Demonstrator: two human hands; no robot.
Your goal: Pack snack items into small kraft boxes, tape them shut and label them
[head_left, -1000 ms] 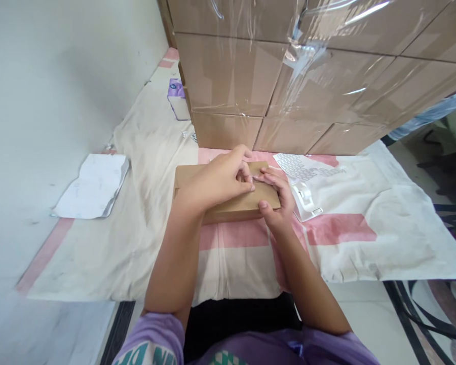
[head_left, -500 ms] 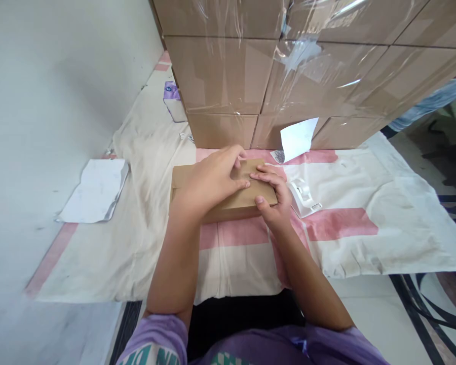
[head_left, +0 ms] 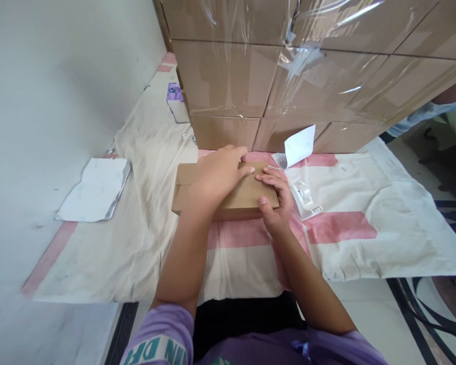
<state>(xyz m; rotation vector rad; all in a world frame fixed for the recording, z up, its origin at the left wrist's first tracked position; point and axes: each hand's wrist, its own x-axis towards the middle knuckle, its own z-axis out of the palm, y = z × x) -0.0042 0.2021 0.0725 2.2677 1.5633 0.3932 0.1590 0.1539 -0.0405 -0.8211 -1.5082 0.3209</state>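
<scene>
A flat brown cardboard box (head_left: pixel 186 190) lies on a cream and pink cloth (head_left: pixel 144 238) on the floor. My left hand (head_left: pixel 216 175) rests palm-down on the box top, fingers stretched flat toward its far right edge. My right hand (head_left: pixel 275 200) wraps around the box's right end, thumb on the near edge and fingers curled over the top. Just right of the box sits a white tape dispenser (head_left: pixel 304 197). A white sheet (head_left: pixel 298 144), curled upward, stands beyond it.
A stack of large cardboard cartons (head_left: pixel 289 76) wrapped in clear film fills the back. A small purple and white box (head_left: pixel 175 101) stands at their left corner. White paper (head_left: pixel 95 190) lies by the left wall. Another person's sleeve (head_left: pixel 421 114) shows at far right.
The white sheet of stickers that lay flat a second ago has curled upward. My left hand has gone from pinching at the box top to lying flat on it.
</scene>
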